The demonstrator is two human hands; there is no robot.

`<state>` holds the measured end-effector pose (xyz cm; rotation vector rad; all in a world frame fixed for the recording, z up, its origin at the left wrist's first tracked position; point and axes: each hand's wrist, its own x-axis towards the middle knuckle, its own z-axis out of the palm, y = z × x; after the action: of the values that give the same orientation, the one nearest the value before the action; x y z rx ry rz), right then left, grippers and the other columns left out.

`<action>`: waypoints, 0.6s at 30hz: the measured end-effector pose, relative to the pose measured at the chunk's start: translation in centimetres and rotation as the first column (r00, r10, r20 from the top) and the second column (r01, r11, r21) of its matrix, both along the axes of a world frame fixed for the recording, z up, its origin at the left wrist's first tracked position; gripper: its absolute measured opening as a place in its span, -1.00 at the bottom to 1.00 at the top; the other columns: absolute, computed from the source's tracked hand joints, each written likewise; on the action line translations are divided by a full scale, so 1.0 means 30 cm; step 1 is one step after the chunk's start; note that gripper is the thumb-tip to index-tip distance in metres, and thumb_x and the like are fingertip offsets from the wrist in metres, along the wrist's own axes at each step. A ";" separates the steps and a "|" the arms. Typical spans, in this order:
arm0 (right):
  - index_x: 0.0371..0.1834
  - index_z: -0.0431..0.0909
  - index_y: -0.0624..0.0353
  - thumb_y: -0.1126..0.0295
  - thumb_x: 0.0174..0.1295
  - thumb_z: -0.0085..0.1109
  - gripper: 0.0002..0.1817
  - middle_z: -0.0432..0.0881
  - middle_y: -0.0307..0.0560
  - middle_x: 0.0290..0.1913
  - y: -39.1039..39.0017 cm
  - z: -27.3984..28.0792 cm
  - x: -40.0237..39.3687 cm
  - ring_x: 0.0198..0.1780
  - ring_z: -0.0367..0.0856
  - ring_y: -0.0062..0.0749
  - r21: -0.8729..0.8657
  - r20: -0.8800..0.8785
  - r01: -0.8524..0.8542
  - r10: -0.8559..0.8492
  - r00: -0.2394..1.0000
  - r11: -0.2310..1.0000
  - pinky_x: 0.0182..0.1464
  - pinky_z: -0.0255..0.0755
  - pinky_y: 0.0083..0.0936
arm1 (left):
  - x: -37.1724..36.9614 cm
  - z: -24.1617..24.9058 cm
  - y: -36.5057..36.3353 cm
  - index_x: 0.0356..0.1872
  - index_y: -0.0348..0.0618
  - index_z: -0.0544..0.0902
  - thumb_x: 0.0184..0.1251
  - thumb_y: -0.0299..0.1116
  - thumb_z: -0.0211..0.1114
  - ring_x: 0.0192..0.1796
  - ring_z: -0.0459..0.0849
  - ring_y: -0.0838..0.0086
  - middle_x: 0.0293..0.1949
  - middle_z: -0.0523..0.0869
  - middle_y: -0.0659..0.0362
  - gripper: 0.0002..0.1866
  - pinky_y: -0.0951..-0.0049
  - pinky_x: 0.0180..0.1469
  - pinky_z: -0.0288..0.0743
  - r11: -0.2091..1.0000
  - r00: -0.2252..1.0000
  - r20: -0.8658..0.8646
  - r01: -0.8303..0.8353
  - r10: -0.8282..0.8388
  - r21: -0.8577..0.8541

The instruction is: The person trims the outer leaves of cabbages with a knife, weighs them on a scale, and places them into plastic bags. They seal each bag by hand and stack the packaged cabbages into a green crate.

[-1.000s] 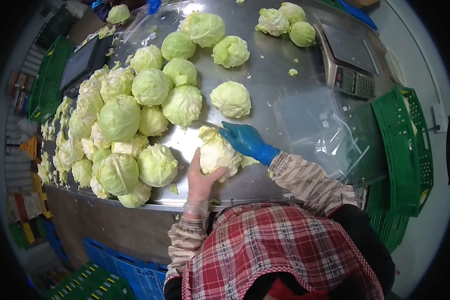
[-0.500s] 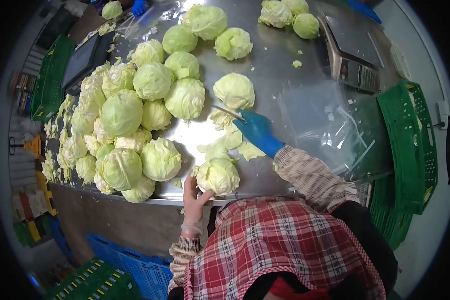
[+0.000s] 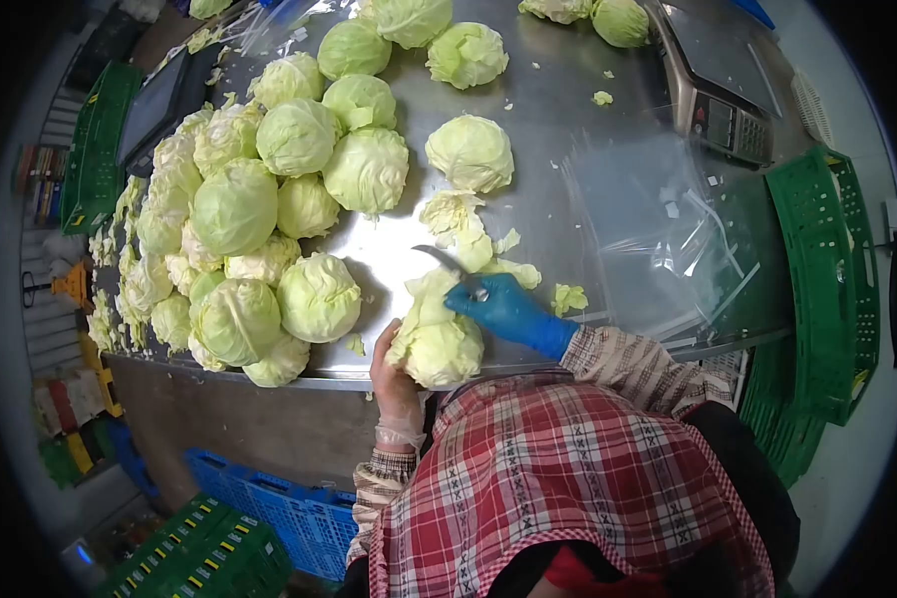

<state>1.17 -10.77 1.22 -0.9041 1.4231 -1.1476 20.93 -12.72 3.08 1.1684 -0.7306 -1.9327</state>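
At the table's near edge, a pale green cabbage [image 3: 437, 354] sits in the grip of my left hand [image 3: 394, 371], which wears a thin clear glove. My right hand [image 3: 508, 311], in a blue glove, is closed around a knife [image 3: 437, 257] whose curved blade points to the far left. Its fingers also touch a loose outer leaf [image 3: 431, 297] standing up from the cabbage's far side. Just beyond lie detached leaves [image 3: 458, 224], and behind them another cabbage [image 3: 469, 153]. The knife handle is mostly hidden in my fingers.
A heap of cabbages [image 3: 234, 209] covers the left of the metal table [image 3: 543, 214]. Clear plastic bags [image 3: 633, 239] lie to the right, near a weighing scale [image 3: 718, 90]. Green crates [image 3: 817, 289] stand at the right edge; a blue crate [image 3: 279, 513] is below left.
My right hand has moved nearer, from the loose leaves to the cabbage, still holding the knife. An outer leaf now stands away from the cabbage. The view has shifted slightly.
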 end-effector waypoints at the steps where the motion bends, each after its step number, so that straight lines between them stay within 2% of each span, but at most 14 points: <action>1: -0.31 0.62 0.31 0.23 0.15 0.29 -0.70 0.58 -0.17 -0.55 -0.005 0.005 -0.012 -0.42 0.51 -0.61 0.000 0.003 0.001 -0.001 1.000 1.000 -0.31 0.40 -0.57 | 0.000 0.000 0.007 0.24 -0.35 0.33 0.15 -0.30 0.11 0.18 0.47 0.30 0.13 0.47 -0.02 -0.40 0.35 0.23 0.33 1.000 1.000 0.003 0.001 -0.001 0.000; 3: -0.36 0.62 0.30 0.26 0.14 0.28 -0.73 0.57 -0.21 -0.55 -0.005 0.028 -0.038 -0.52 0.48 -0.62 0.288 0.106 0.108 -0.144 0.984 0.951 -0.44 0.37 -0.61 | 0.001 -0.001 0.021 0.30 -0.32 0.27 0.16 -0.26 0.13 0.21 0.44 0.29 0.17 0.45 -0.02 -0.35 0.34 0.25 0.32 0.993 0.994 0.099 0.061 -0.051 -0.098; 4: -0.41 0.61 0.28 0.29 0.14 0.27 -0.76 0.57 -0.21 -0.57 0.004 -0.017 -0.041 -0.63 0.44 -0.62 0.289 0.121 0.184 -0.226 0.967 0.940 -0.55 0.33 -0.63 | 0.006 -0.003 0.025 0.34 -0.29 0.22 0.16 -0.25 0.14 0.23 0.42 0.29 0.20 0.43 -0.03 -0.30 0.33 0.24 0.33 0.992 0.994 0.091 0.074 -0.065 -0.101; 5: -0.41 0.61 0.28 0.29 0.14 0.27 -0.76 0.57 -0.21 -0.57 0.007 -0.048 -0.053 -0.63 0.44 -0.62 0.292 0.121 0.183 -0.227 0.966 0.939 -0.55 0.33 -0.63 | 0.013 0.005 0.027 0.34 -0.29 0.22 0.16 -0.25 0.14 0.23 0.42 0.29 0.20 0.43 -0.03 -0.30 0.33 0.24 0.33 0.992 0.994 0.092 0.075 -0.066 -0.098; 7: -0.42 0.61 0.28 0.29 0.13 0.27 -0.77 0.56 -0.21 -0.60 -0.002 -0.081 -0.104 -0.72 0.38 -0.61 0.258 0.143 0.415 -0.459 0.877 0.872 -0.63 0.30 -0.62 | 0.033 0.024 0.026 0.35 -0.27 0.21 0.17 -0.29 0.13 0.24 0.42 0.30 0.22 0.41 -0.03 -0.31 0.34 0.23 0.34 0.986 0.994 0.046 0.101 -0.096 -0.130; 8: -0.34 0.61 0.28 0.25 0.13 0.30 -0.73 0.60 -0.17 -0.52 0.008 -0.071 -0.158 -0.58 0.49 -0.58 0.330 0.200 0.329 -0.406 0.892 0.885 -0.48 0.42 -0.65 | 0.047 0.023 0.024 0.33 -0.26 0.26 0.15 -0.33 0.13 0.25 0.41 0.30 0.24 0.40 -0.03 -0.34 0.35 0.21 0.36 0.983 0.995 0.047 0.099 -0.092 -0.153; 9: -0.34 0.61 0.28 0.25 0.13 0.30 -0.73 0.60 -0.17 -0.52 0.015 -0.026 -0.142 -0.58 0.49 -0.58 0.329 0.203 0.329 -0.406 0.891 0.885 -0.48 0.42 -0.65 | 0.059 0.035 0.011 0.33 -0.26 0.26 0.15 -0.33 0.13 0.25 0.41 0.30 0.24 0.40 -0.03 -0.34 0.35 0.21 0.36 0.983 0.994 0.049 0.100 -0.093 -0.154; 11: -0.26 0.59 0.29 0.13 0.10 0.34 -0.61 0.62 -0.11 -0.41 0.027 0.057 -0.080 -0.38 0.58 -0.47 0.232 0.399 0.222 -0.301 0.866 0.947 -0.24 0.49 -0.61 | 0.077 0.069 -0.007 0.28 -0.29 0.35 0.12 -0.37 0.13 0.27 0.40 0.30 0.27 0.38 -0.04 -0.38 0.35 0.21 0.38 0.955 0.952 0.191 0.267 -0.240 -0.132; 12: -0.23 0.58 0.30 0.02 0.06 0.35 -0.50 0.63 -0.08 -0.33 0.018 0.062 -0.066 -0.23 0.58 -0.41 0.330 0.040 -0.088 0.079 0.996 0.940 -0.03 0.44 -0.56 | 0.084 0.064 -0.009 0.28 -0.29 0.35 0.12 -0.37 0.13 0.27 0.40 0.30 0.27 0.38 -0.04 -0.38 0.35 0.21 0.38 0.956 0.952 0.192 0.265 -0.238 -0.128; 13: -0.21 0.58 0.29 0.01 0.03 0.37 -0.48 0.65 -0.06 -0.32 0.041 0.069 0.003 -0.25 0.58 -0.45 0.072 -0.122 -0.041 0.049 0.991 0.997 -0.08 0.45 -0.50 | 0.087 0.054 -0.015 0.24 -0.30 0.39 0.10 -0.39 0.13 0.28 0.39 0.29 0.28 0.38 -0.03 -0.41 0.36 0.21 0.38 0.944 0.943 0.196 0.298 -0.268 -0.140; 15: -0.20 0.60 0.29 0.10 0.04 0.35 -0.55 0.66 -0.02 -0.35 -0.024 0.036 0.014 -0.30 0.57 -0.51 0.190 -0.258 -0.257 0.301 0.918 0.947 -0.19 0.44 -0.50 | 0.083 0.050 -0.021 0.20 -0.31 0.43 0.09 -0.41 0.12 0.29 0.39 0.28 0.29 0.37 -0.02 -0.44 0.37 0.21 0.39 0.929 0.930 0.202 0.339 -0.307 -0.146; 17: -0.28 0.62 0.29 0.21 0.06 0.30 -0.66 0.64 -0.01 -0.47 -0.064 -0.029 0.003 -0.40 0.54 -0.53 0.280 0.054 -0.055 0.042 0.998 0.958 -0.31 0.41 -0.48 | 0.084 0.058 -0.024 0.17 -0.32 0.46 0.08 -0.44 0.09 0.30 0.38 0.28 0.30 0.36 0.01 -0.47 0.38 0.20 0.39 0.964 0.961 0.125 0.258 -0.248 -0.068; 18: -0.39 0.63 0.29 0.27 0.08 0.25 -0.74 0.58 -0.07 -0.60 -0.071 -0.095 -0.009 -0.51 0.49 -0.55 0.187 -0.036 0.051 -0.045 0.998 0.981 -0.40 0.39 -0.50 | 0.105 0.026 -0.025 0.17 -0.32 0.46 0.06 -0.46 0.06 0.30 0.39 0.28 0.31 0.36 0.01 -0.47 0.37 0.20 0.39 0.961 0.959 0.144 0.259 -0.244 -0.099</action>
<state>0.89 -12.91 -1.63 -0.7619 1.5580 -1.0180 24.09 -13.47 3.86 1.1834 -1.0952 -2.0007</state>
